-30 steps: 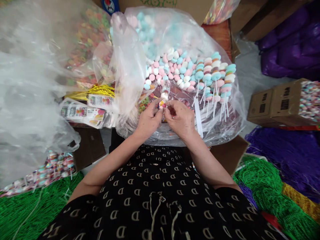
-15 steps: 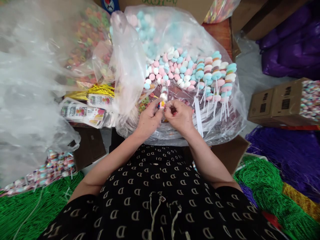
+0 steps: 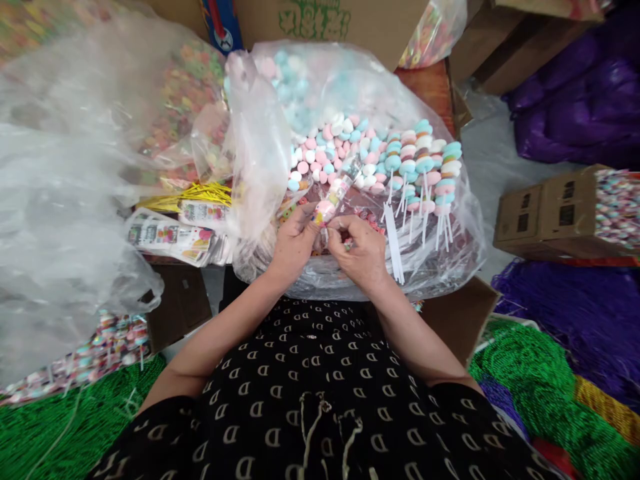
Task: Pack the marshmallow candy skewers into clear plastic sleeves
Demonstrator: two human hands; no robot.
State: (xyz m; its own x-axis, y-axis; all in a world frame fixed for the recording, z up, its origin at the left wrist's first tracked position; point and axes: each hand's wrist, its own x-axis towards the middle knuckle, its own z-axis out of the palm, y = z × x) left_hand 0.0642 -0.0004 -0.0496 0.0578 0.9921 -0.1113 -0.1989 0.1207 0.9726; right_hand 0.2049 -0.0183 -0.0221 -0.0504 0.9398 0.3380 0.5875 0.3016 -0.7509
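A wrapped candy skewer (image 3: pixel 336 193) points away from me, tilted to the right, with pink, white and yellowish pieces inside clear film. My left hand (image 3: pixel 294 241) pinches its near end between thumb and fingers. Close by that same end, my right hand (image 3: pixel 361 252) has thumb and forefinger pressed together; whatever lies between them is too small to make out. A short bit of white stick shows between the two hands. Right of my right hand are several unwrapped candy skewers (image 3: pixel 423 163) on white sticks and a white strip bundle (image 3: pixel 393 243).
Loose pastel candies (image 3: pixel 320 152) lie in a large clear plastic bag (image 3: pixel 345 73) behind my hands. To the left are printed cards (image 3: pixel 167 233), yellow twist ties (image 3: pixel 193 195) and bagged ring candies (image 3: pixel 187 87). A cardboard box (image 3: pixel 545 210) stands at right.
The wrapped candy skewer has swung to lean right and shows more of its length. Both hands stay close together at its near end. The whole view has shifted slightly.
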